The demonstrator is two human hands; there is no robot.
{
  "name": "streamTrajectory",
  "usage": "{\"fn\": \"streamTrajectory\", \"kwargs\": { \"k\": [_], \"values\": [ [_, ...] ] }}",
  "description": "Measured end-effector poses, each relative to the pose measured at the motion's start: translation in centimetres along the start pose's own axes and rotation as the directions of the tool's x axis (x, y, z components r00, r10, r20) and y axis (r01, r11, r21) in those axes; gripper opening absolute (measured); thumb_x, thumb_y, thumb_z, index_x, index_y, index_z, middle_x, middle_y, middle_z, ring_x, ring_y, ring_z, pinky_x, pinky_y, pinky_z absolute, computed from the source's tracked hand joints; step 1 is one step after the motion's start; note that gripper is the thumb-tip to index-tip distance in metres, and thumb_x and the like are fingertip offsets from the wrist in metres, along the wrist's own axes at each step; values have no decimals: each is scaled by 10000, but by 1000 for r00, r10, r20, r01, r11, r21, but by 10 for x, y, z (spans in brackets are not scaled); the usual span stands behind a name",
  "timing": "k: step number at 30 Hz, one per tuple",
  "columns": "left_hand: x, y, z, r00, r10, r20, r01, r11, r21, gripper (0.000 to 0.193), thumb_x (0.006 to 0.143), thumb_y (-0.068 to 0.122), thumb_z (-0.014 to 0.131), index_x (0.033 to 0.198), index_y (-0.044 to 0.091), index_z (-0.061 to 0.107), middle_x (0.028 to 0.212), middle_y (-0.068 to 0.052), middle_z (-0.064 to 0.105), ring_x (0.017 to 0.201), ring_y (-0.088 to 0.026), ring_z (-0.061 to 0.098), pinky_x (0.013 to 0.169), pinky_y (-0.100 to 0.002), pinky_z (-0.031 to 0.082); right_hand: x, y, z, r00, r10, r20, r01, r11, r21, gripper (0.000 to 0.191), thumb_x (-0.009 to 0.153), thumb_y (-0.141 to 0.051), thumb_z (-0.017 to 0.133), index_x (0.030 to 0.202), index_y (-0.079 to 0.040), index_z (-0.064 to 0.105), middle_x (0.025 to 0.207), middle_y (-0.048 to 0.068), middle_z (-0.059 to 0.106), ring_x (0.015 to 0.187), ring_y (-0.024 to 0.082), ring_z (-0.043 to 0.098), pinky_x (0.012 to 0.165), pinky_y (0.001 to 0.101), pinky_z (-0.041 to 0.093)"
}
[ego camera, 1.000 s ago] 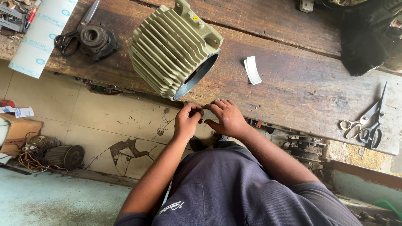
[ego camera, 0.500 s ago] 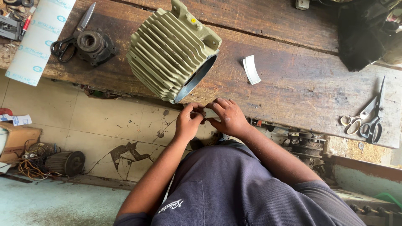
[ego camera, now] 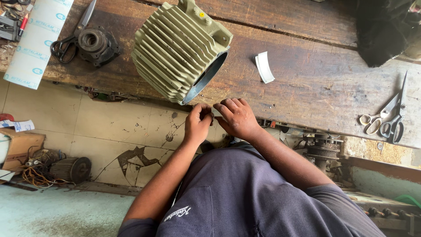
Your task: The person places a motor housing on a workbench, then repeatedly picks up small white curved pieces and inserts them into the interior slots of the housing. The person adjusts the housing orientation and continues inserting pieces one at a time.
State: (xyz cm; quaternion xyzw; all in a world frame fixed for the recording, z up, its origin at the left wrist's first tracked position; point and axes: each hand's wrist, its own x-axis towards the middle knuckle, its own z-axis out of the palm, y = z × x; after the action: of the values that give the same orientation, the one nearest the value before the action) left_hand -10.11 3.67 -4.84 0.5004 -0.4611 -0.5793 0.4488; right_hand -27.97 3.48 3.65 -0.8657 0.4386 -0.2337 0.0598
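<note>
Workbench point(ego camera: 307, 87): scissors point(ego camera: 386, 120) lie at the right edge, well apart from my hands. A white curved strip point(ego camera: 265, 66) lies beside the motor housing point(ego camera: 180, 50). A dark round part point(ego camera: 92, 41) and a white sheet point(ego camera: 37, 41) lie at the left end. Nothing stands between my hands and the housing.

The housing is olive green and ribbed, lying on its side at the bench edge, open end tilted toward me. My left hand point(ego camera: 198, 123) and right hand point(ego camera: 238, 118) meet just below it, fingertips pressed together; I cannot tell what they pinch.
</note>
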Motion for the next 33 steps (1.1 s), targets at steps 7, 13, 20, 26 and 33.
{"fn": "streamTrajectory", "kwargs": {
  "k": [7,13,20,26,33],
  "values": [
    [-4,11,1,999,-38,-24,40,992,120,115,933,44,618,1040,82,603,805,-4,629,655,-80,602,539,-265,520,-2,-2,5,999,43,7,-43,998,36,511,790,-186,813,1260,-84,642,1090,93,663,969,283,661,831,415,508],
    [-1,16,-1,998,64,-17,-60,981,185,89,945,38,634,1030,55,612,825,-19,642,716,-99,599,647,-277,514,-2,-7,5,995,99,-3,-98,988,119,510,793,-180,816,1260,-83,636,1100,110,664,958,310,677,803,427,549],
    [4,17,-3,986,166,12,-166,972,166,112,935,41,645,1045,53,630,906,-12,694,818,-99,671,760,-272,547,-1,-8,3,991,130,2,-129,977,171,502,802,-175,815,1256,-64,631,1087,121,660,978,324,684,785,435,561],
    [6,12,-6,983,183,18,-183,962,200,115,918,22,684,1024,47,649,914,-14,683,799,-102,639,730,-267,527,0,-11,3,992,129,7,-128,976,175,499,809,-180,813,1261,-71,631,1086,120,664,980,330,685,801,435,561],
    [7,-1,-8,995,99,25,-100,994,36,125,913,9,674,1027,50,647,883,17,662,779,-69,614,707,-246,513,-2,-13,4,991,123,45,-129,979,156,510,807,-200,820,1265,-79,630,1099,117,673,978,331,685,800,439,560]
  ]
}}
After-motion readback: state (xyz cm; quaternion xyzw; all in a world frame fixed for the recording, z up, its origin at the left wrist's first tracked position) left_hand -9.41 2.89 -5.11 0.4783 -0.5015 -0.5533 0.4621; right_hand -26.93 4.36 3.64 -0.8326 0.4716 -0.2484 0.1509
